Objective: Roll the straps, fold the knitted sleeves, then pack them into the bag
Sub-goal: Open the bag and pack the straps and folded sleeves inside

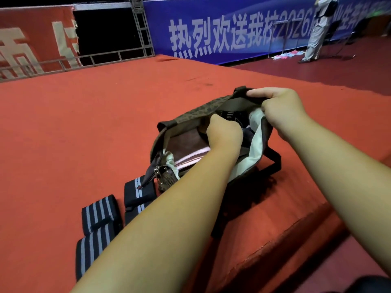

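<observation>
The bag (190,115) sits open mid-frame on the red carpet (84,123). My right hand (281,106) pinches its rim at one o'clock, pulling the mouth wide; I'd hold that tension. My left hand (224,134) reaches inside, fingers hidden, so I can't tell what it holds. I'd press the contents flat to make room: three striped bundles (99,212) lie at seven o'clock, just beside the bag.

The blue banner (211,28) behind the stage read "热烈欢送我校2026"; the red banner's (31,39) big characters were cut off.
</observation>
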